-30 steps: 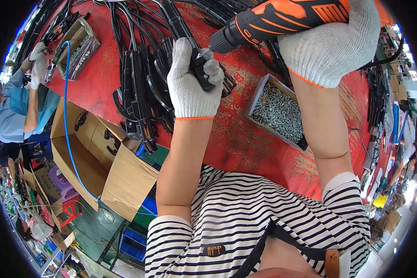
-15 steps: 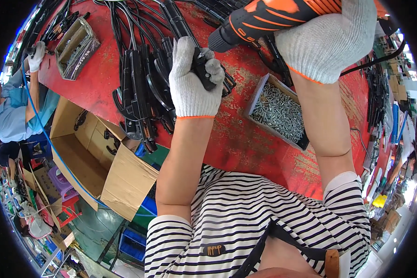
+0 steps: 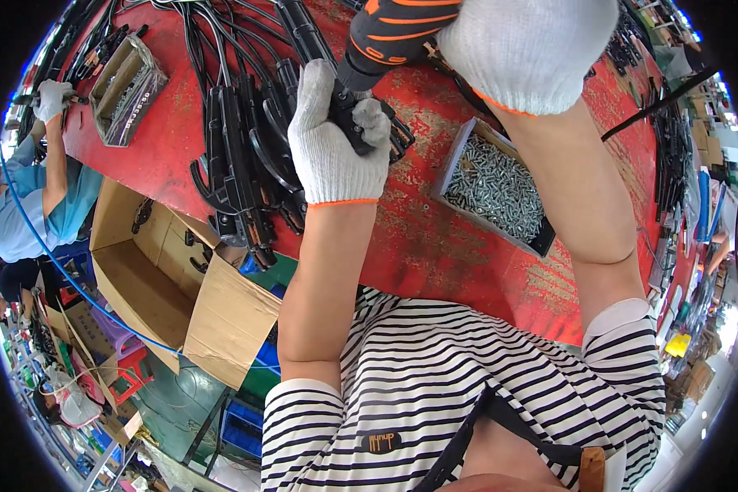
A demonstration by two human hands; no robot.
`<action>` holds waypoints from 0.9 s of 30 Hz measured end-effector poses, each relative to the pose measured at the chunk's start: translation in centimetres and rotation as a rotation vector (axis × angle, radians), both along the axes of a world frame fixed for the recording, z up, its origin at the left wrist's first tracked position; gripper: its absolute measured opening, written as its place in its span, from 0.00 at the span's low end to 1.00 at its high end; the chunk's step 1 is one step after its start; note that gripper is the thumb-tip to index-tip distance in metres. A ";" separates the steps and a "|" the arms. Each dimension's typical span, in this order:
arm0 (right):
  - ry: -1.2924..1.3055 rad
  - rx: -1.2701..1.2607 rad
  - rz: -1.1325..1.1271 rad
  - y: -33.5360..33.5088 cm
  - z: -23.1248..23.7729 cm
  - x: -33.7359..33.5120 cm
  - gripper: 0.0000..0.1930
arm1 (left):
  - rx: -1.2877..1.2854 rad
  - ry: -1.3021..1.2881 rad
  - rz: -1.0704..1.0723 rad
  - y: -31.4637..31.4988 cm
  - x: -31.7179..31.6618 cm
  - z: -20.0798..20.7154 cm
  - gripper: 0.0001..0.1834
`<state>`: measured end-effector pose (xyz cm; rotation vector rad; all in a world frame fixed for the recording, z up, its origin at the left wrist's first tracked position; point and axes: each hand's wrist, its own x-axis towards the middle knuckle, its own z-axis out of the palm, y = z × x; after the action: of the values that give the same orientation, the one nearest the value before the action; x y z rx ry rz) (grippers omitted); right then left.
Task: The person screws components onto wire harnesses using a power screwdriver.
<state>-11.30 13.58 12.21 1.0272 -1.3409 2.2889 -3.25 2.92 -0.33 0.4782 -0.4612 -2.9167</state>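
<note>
In a white knitted glove, my left hand (image 3: 340,143) is closed around a black plastic part (image 3: 351,123), held above the red table. An orange-and-black power screwdriver (image 3: 406,31) is gripped by my right hand (image 3: 533,53), also gloved. Its black nose meets the top of the plastic part at my left thumb; the bit's tip is hidden there. The fingers of my right hand are mostly out of sight behind the glove's back. Beside my left hand lies a bundle of black plastic parts with cables (image 3: 234,156).
An open box of silvery screws (image 3: 496,184) sits right of my left hand. Another screw box (image 3: 127,92) is at the far left, near a co-worker's gloved hand (image 3: 53,100). Below the table edge stands an open cardboard box (image 3: 139,287), crossed by a blue hose (image 3: 66,275).
The screwdriver in my right hand has moved left, and its nose has come from beside the plastic part onto it. My left hand has barely shifted. The co-worker's hand has moved slightly.
</note>
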 end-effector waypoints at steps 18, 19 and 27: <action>0.021 -0.062 -0.116 10.5 2.1 3.5 0.21 | -0.933 -0.197 0.076 0.2 4.1 6.4 0.32; 0.027 -0.072 -0.134 11.3 2.2 3.6 0.21 | -1.053 -0.247 0.051 0.3 4.4 6.1 0.30; 0.056 -0.164 -0.198 17.2 2.2 6.3 0.22 | -2.326 -0.554 -0.080 0.6 6.3 5.5 0.24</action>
<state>-5.00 30.76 14.40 0.8589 -1.1556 2.1656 3.03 3.57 5.14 0.5746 -2.8159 -0.5433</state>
